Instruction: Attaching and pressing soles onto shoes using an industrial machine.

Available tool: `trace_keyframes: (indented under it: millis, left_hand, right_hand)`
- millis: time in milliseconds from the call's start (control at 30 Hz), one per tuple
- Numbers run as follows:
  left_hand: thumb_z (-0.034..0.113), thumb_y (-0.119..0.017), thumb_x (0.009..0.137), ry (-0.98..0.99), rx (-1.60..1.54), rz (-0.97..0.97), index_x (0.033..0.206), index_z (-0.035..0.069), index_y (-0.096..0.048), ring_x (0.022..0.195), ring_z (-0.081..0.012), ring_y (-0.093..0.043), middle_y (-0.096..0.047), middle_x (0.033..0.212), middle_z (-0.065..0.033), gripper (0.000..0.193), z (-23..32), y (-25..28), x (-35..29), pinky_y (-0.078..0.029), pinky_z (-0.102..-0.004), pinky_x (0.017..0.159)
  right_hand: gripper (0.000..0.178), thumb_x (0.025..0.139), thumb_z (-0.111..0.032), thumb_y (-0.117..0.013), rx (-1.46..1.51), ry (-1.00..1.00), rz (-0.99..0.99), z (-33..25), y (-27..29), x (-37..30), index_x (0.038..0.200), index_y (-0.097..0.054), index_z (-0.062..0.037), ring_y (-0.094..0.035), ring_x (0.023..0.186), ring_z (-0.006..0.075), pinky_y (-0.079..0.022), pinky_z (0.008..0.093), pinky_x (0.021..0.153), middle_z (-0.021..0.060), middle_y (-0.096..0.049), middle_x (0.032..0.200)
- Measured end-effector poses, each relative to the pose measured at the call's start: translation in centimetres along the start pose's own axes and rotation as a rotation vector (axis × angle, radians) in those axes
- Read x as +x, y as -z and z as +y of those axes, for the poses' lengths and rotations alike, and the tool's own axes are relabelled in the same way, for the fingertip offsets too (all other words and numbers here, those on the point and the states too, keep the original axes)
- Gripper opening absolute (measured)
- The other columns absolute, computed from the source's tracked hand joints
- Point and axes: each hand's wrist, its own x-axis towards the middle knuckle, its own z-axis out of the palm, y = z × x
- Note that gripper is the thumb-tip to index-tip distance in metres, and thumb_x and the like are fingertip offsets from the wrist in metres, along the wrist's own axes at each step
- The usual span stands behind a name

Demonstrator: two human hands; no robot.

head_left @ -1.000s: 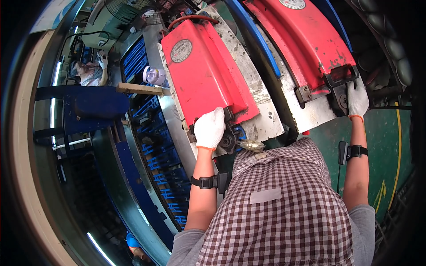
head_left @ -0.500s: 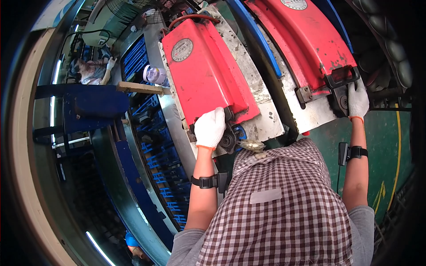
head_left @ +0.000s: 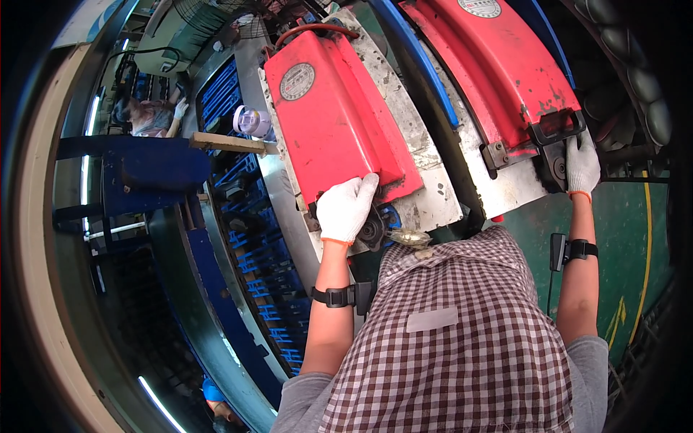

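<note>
Two red metal covers stand side by side, the left cover (head_left: 317, 123) and the right cover (head_left: 498, 54), each with a round label. My left hand (head_left: 345, 208), in a white knit glove, is closed over the black handle at the left cover's near end; its thumb lies over the front edge and hides most of the handle. My right hand (head_left: 582, 166), gloved alike, is at the right end of the right cover's black handle (head_left: 557, 128), beside a black round-ended part (head_left: 556, 164). Its fingers are bent together, and their tips are hidden.
Worn metal plates (head_left: 426, 173) lie under the covers, with a blue bar (head_left: 422, 61) between them. Leftward are a conveyor with blue racks (head_left: 263, 289), a wooden bar (head_left: 227, 143) and a purple-white container (head_left: 251, 121). Another person (head_left: 155, 119) works at the far left.
My left thumb has shifted outward to the right over the cover's front edge. My right hand keeps its place. The person at the far left has bent forward.
</note>
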Motion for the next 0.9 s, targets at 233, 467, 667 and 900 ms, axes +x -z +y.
trace_keyframes:
  millis: [233,467,667,900]
  left_hand:
    - [0.046,-0.041,0.108,-0.063,0.025,0.039,0.082,0.006,-0.067,0.076,-0.0427,-0.069,-0.067,0.074,-0.0216,0.055,-0.3,0.1,0.0,-0.051,-0.0527,0.069]
    - [0.023,-0.05,0.1,-0.39,0.288,0.182,0.093,0.009,-0.063,0.065,-0.0364,-0.07,-0.069,0.071,-0.016,0.021,-0.7,-0.4,-0.1,-0.052,-0.0503,0.055]
    - [0.032,-0.044,0.101,-0.238,0.229,0.09,0.089,0.011,-0.066,0.064,-0.0364,-0.071,-0.071,0.071,-0.0147,0.033,-0.4,-0.4,-0.2,-0.052,-0.0538,0.055]
    - [0.042,-0.046,0.101,-0.135,0.115,0.054,0.084,0.014,-0.074,0.063,-0.0362,-0.069,-0.069,0.07,-0.0138,0.043,-0.7,-0.4,0.2,-0.05,-0.0512,0.055]
  right_hand:
    - [0.042,0.098,-0.044,-0.055,0.011,0.026,-0.002,-0.4,0.0,0.2,0.13,-0.068,-0.0193,-0.066,0.116,0.0408,-0.053,0.0496,0.097,0.0162,-0.07,0.128]
    - [0.056,0.102,-0.052,-0.05,0.083,0.082,-0.082,3.6,-2.0,1.9,0.15,-0.055,-0.0225,-0.063,0.124,0.0426,-0.05,0.0481,0.102,0.02,-0.065,0.137]
    - [0.057,0.103,-0.053,-0.049,-0.021,0.088,-0.079,6.2,-3.7,4.1,0.149,-0.056,-0.0196,-0.06,0.128,0.0408,-0.047,0.0466,0.104,0.0169,-0.064,0.141]
    - [0.06,0.102,-0.054,-0.049,-0.019,0.059,-0.115,3.5,-2.4,2.9,0.151,-0.053,-0.0187,-0.06,0.127,0.0414,-0.048,0.0455,0.102,0.0158,-0.063,0.143]
